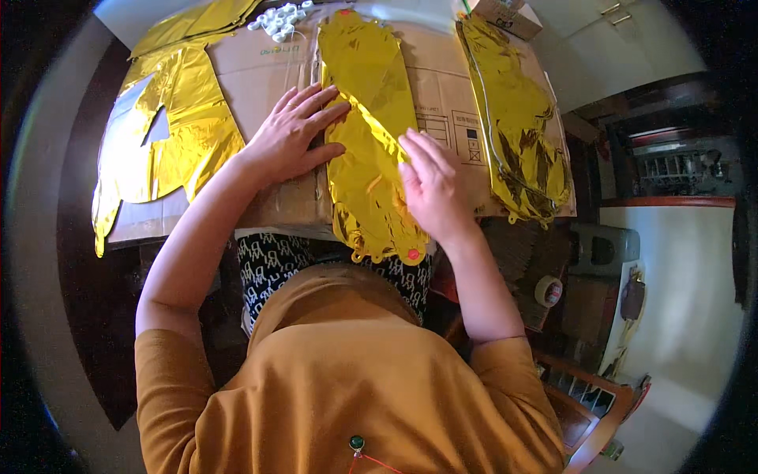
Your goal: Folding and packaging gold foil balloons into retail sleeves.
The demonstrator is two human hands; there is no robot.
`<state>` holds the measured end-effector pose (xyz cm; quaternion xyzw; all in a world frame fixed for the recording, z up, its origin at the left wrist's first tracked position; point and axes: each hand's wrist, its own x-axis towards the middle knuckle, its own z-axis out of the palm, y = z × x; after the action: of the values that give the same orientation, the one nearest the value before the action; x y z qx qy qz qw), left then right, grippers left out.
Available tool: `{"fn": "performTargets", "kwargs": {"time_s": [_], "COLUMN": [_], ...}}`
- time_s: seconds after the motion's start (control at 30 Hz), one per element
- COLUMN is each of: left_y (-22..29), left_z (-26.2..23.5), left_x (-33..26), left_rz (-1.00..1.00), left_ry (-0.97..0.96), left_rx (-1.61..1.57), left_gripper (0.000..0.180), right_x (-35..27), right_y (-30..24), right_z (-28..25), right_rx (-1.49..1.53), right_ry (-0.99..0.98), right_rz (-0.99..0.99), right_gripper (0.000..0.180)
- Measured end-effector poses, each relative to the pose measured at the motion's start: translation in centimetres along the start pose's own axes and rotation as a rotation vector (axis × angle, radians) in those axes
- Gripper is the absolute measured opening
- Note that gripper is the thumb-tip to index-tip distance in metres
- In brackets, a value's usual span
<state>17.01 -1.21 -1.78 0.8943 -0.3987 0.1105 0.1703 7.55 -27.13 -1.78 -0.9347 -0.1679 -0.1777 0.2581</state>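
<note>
A long, flat gold foil balloon lies in front of me, with a red round spot near each end and small tabs along its near edge. My left hand rests palm down with fingers spread, its fingertips on the balloon's left side. My right hand is at the balloon's right edge, fingers stretched out and held close together, with nothing seen in its grasp. A raised crease runs across the foil between the hands. The underside of my right palm is hidden.
Brown cardboard covers the work surface. More gold foil balloons lie at left and right, the right one with a thin grey tube along it. White small pieces are heaped at the back. A tape roll sits lower right.
</note>
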Motion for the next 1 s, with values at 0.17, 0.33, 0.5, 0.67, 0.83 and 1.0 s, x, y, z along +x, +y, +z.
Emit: {"fn": "performTargets", "kwargs": {"time_s": [0.17,0.33,0.5,0.67,0.83,1.0], "left_y": [-0.4,-0.7,-0.9,-0.8,-0.5,-0.4], "left_z": [-0.2,-0.3,-0.4,-0.1,0.3,-0.2], "left_x": [-0.1,-0.1,-0.1,-0.3,-0.3,-0.6], "left_rz": [-0.01,-0.009,-0.015,-0.032,-0.04,-0.072], "left_ry": [-0.038,-0.054,-0.075,-0.063,-0.05,-0.086], "left_rx": [0.044,0.013,0.034,0.02,0.031,-0.005], "left_gripper": [0.068,0.069,0.068,0.066,0.065,0.071], "right_x": [0.0,-0.1,-0.1,-0.1,-0.3,-0.9], "right_y": [1.9,2.3,2.4,2.7,2.2,0.9], "right_z": [-1.4,-1.5,-1.5,-1.6,-2.8,-6.4], "right_rx": [-0.11,-0.089,-0.082,-0.048,0.0,0.055], "right_ry": [-0.105,-0.11,-0.108,-0.099,-0.057,0.109], "right_rz": [-0.101,-0.124,-0.133,-0.136,-0.114,-0.117], "right_gripper": [0.038,0.041,0.044,0.046,0.046,0.042]}}
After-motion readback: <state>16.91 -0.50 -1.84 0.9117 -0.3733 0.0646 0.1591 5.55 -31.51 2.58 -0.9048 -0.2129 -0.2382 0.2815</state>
